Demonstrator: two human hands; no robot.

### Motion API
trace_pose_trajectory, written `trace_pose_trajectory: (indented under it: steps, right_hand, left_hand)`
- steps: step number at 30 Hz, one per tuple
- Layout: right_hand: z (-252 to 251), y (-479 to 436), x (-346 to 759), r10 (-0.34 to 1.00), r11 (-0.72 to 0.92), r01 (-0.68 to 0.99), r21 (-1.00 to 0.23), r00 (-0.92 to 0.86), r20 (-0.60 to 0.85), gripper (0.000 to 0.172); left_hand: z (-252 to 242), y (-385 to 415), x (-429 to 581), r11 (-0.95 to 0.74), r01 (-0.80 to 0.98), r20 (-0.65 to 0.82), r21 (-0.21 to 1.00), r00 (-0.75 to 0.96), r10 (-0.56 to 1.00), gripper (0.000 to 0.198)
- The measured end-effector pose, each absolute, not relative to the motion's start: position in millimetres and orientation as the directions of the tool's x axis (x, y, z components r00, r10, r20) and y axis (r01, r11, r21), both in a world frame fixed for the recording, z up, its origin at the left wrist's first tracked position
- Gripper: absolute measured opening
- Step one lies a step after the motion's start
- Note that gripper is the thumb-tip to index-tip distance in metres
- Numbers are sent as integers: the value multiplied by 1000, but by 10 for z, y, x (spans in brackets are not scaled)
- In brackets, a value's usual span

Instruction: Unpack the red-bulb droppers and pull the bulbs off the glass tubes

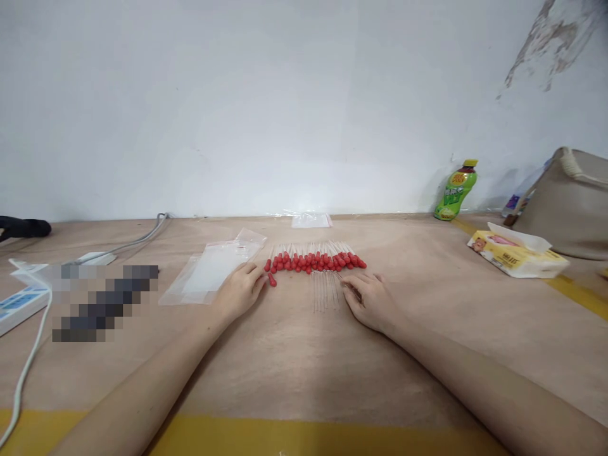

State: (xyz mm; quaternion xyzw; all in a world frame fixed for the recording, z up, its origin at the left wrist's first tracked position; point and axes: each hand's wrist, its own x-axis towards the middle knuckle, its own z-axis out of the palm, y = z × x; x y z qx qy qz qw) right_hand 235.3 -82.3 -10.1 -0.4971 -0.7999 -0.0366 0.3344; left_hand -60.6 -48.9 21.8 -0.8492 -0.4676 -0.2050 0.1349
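Observation:
A row of several glass droppers with red rubber bulbs (pixel 314 261) lies across the middle of the wooden table (pixel 294 354). Several bare glass tubes (pixel 324 294) lie just in front of that row. My left hand (pixel 240 290) rests on the table at the row's left end, fingers loosely curled beside one dropper (pixel 272 279) that lies apart. My right hand (pixel 369 299) lies flat with fingers stretched toward the glass tubes, touching their right side. A stack of clear plastic bags (pixel 209 272) sits left of my left hand.
A green drink bottle (pixel 455 191) stands against the wall at the back right. A tissue pack (pixel 515 254) and a beige bag (pixel 567 202) are at the right. A power strip (pixel 19 305) with white cables (pixel 28 367) lies at the left. Another clear bag (pixel 311 220) lies near the wall.

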Motion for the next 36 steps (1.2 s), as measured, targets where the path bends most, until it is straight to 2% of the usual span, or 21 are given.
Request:
trace_pose_trajectory:
  steps: [4,8,12,16,20,27,31,33,36]
  right_hand:
    - [-103,-829,2336,760,524,816,-244,-319,566,19]
    - [-97,-837,2323,746,531,824,-196,-345,570,20]
    - [-100,-838,2313,741,530,830,-174,-353,571,19]
    - [-108,-836,2306,731,527,835,-157,-351,586,19]
    - [-109,-844,2304,728,525,838,-150,-351,588,18]
    - [-100,-855,2286,730,524,840,-139,-359,582,22]
    - [-97,-860,2289,728,535,834,-134,-375,574,27]
    - [-92,-863,2292,733,535,834,-136,-377,566,30]
    - [-87,-863,2295,743,532,833,-152,-373,556,36]
  left_hand:
    - [288,-503,-646,-488,872,512,40,401,759,25]
    - [320,-382,-685,-358,930,529,81,264,807,24]
    - [388,-206,-600,-193,977,447,93,132,885,28]
    - [453,-54,-450,-64,997,303,39,49,952,33]
    - [442,49,-383,-27,1000,241,12,23,970,36]
    - [405,99,-394,-20,999,236,42,9,972,38]
    - [476,32,-438,29,998,299,60,-45,953,35]
    - [510,-38,-461,0,998,428,56,-24,904,31]
    - [511,-197,-440,-155,987,666,30,96,739,19]
